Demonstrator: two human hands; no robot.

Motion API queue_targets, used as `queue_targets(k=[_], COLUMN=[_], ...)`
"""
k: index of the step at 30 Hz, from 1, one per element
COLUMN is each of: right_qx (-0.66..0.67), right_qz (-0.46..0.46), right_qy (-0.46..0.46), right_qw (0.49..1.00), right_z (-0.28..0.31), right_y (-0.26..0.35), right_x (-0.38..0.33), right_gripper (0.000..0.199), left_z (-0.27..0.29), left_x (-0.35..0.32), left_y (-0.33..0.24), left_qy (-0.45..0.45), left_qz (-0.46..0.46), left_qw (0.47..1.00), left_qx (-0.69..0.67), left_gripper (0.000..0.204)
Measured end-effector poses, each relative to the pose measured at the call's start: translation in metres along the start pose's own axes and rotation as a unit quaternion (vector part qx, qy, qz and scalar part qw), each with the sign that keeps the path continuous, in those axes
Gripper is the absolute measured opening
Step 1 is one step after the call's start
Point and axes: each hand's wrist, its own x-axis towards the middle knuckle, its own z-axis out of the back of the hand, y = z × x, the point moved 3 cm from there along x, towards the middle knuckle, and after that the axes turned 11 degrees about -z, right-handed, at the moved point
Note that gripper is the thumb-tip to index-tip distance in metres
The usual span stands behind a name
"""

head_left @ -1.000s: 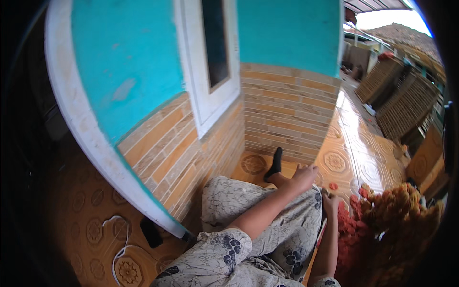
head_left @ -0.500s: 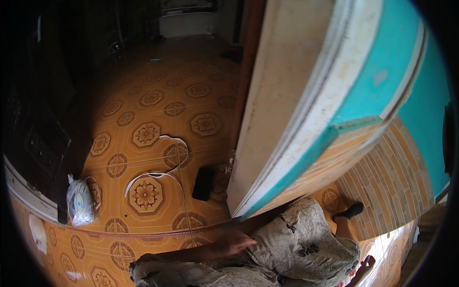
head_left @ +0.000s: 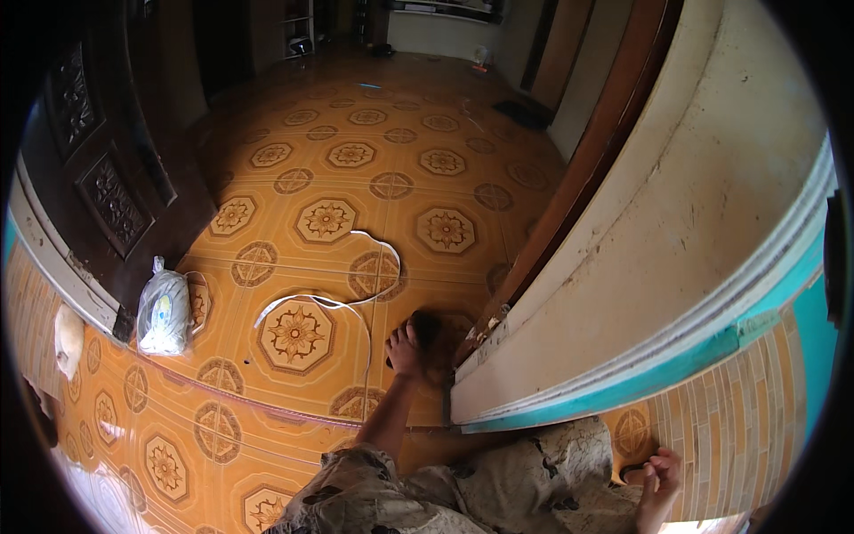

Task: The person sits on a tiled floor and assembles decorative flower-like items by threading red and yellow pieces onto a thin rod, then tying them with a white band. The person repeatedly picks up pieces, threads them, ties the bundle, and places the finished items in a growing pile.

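Note:
My left hand (head_left: 406,351) reaches down over the floor just inside the doorway. Its fingers are bent over a black flat object (head_left: 431,327), whose kind I cannot make out; the hand hides part of it and its right side is dark and smeared. Out past my bent right knee hangs my right hand (head_left: 658,481), fingers loosely curled with gaps between them and nothing visible in them. Patterned pale fabric (head_left: 534,472) covers my legs.
A white cord (head_left: 398,267) lies curved across the tiled floor. At the left, a clear plastic bag (head_left: 166,311) stands by the dark carved door (head_left: 116,200). A cream wall end (head_left: 640,294) with teal trim closes in on the right. The floor strip (head_left: 294,416) marks the doorway.
My left hand has gone from beside my knees forward and down onto the black object. The view has turned right, and my right hand has come further into it.

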Motion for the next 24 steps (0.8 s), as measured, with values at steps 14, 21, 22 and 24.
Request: queue_targets(k=[14,21,22,24], right_qx=[-0.037,-0.160,-0.164,-0.172], right_qz=[-0.020,0.026,0.029,0.047], right_qy=[0.122,0.158,0.159,0.157], right_qw=[0.992,0.974,0.973,0.971], right_z=[-0.021,-0.012,-0.011,-0.011], right_y=[-0.019,0.009,0.010,0.009], right_x=[0.011,-0.004,-0.006,-0.009], right_gripper=[0.009,0.014,0.014,0.015], left_z=[-0.001,0.015,0.021,0.036], left_x=[-0.006,-0.020,-0.026,-0.040], left_y=[-0.007,0.000,0.001,0.002], left_qy=[-0.035,-0.018,-0.023,-0.023], left_qz=[0.015,0.003,-0.003,-0.003], left_qw=[0.997,0.998,0.995,0.991], left_qx=[-0.069,-0.058,-0.094,-0.133], left_gripper=[0.075,0.081,0.083,0.085])
